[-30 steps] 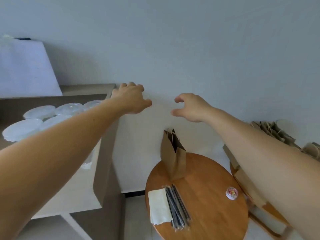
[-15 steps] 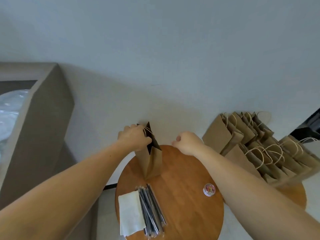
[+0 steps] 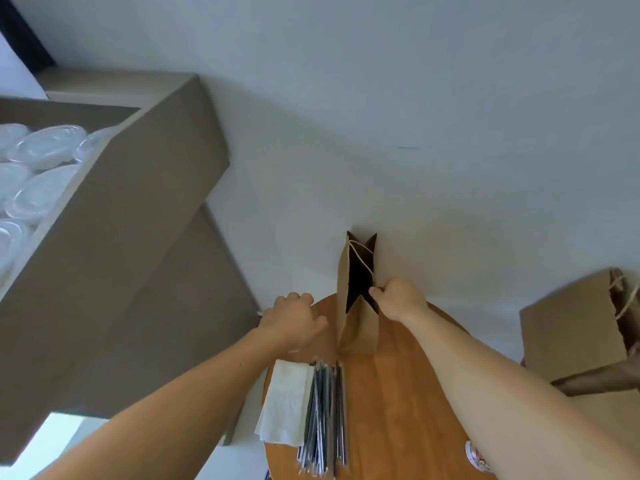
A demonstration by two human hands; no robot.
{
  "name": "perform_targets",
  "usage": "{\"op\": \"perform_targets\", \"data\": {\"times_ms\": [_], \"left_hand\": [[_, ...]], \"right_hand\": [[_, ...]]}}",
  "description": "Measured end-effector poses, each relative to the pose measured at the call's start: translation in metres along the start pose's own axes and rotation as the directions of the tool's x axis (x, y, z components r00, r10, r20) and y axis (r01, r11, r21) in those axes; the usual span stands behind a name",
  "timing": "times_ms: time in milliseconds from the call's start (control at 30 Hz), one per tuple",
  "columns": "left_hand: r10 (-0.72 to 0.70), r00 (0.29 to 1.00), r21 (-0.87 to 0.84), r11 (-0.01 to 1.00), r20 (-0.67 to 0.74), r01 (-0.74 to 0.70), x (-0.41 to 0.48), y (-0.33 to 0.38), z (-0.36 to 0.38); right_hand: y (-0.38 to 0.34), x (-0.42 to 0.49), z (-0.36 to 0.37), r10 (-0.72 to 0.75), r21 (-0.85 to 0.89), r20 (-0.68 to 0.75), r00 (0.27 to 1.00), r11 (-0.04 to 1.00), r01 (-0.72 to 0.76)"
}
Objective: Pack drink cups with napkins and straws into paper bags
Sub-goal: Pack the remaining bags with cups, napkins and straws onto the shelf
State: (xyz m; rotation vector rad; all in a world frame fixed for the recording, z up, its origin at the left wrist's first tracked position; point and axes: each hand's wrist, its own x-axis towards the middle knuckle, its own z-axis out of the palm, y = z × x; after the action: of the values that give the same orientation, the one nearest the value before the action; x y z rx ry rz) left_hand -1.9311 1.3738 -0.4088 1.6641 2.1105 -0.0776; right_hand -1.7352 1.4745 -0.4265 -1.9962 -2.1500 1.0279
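Round wooden tabletop (image 3: 398, 410) against white wall (image 3: 415, 98): right hand (image 3: 401, 301) pinches the upright brown paper bag (image 3: 358, 327) at its rim; left hand (image 3: 294, 320), loosely curled and empty, at the left edge; soft napkins (image 3: 284, 407) beside black straws (image 3: 323, 410).

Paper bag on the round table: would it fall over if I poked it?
Probably. The paper bag stands tall and narrow, and its dark inside looks empty, so it's likely light and tippy. Its thin folded sides would probably bend, not push back; the right hand pinches its edge, perhaps steadying it.
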Motion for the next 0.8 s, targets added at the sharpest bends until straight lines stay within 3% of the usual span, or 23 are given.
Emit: {"op": "perform_targets", "data": {"times_ms": [133,233,467,667,800], "left_hand": [[-0.057,0.997,-0.039,0.997,0.046,0.059,-0.013,0.004,0.010],[-0.059,0.997,-0.081,0.995,0.039,0.062,-0.013,0.018,0.013],[0.017,1.000,-0.405,0.914,-0.022,-0.025,-0.005,0.059,0.031],[0.273,0.918,-0.421,0.897,0.289,-0.134,-0.029,0.077,0.064],[0.325,0.880,-0.352,0.915,0.346,-0.199,-0.062,0.081,0.088]], "right_hand": [[0.009,0.014,0.012,-0.022,0.011,0.049,0.999,1.000,0.022],[0.017,0.002,0.006,-0.044,-0.040,-0.025,0.999,0.998,0.043],[0.053,-0.072,-0.019,-0.063,0.036,-0.144,0.988,0.997,0.069],[0.081,-0.157,-0.005,0.013,0.023,-0.154,0.988,1.000,-0.010],[0.095,-0.194,0.027,0.125,0.000,-0.123,0.984,0.992,-0.126]]}}
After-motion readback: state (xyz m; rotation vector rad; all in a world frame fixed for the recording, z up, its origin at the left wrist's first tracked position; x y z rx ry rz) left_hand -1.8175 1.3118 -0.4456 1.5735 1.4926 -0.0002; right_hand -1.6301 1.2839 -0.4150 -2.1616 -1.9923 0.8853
